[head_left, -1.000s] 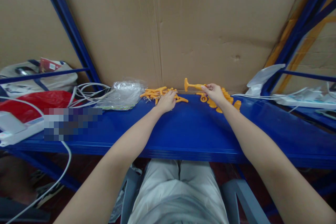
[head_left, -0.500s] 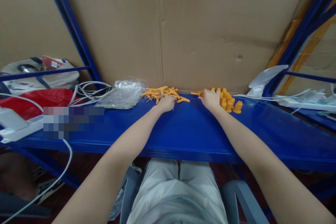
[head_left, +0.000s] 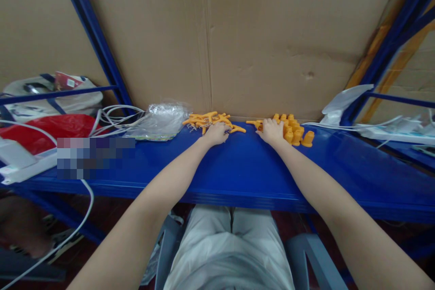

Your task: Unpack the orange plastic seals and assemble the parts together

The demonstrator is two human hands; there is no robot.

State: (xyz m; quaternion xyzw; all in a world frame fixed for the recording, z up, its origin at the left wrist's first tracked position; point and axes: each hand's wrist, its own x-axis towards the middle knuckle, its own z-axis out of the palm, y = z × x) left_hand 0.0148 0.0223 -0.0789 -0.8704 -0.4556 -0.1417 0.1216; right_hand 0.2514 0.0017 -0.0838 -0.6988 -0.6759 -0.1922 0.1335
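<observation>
two bare hands down on the blue shelf (head_left: 238, 167) in the head view. your left hand (head_left: 216, 133), fingers curled, sits at the near right edge of the orange branched pieces (head_left: 204, 120); whether it grips one, cannot tell. your right hand (head_left: 272, 131), fingers bent over an orange handled piece (head_left: 253, 123), grip hidden, lies just left of the orange cups (head_left: 296, 135).
</observation>
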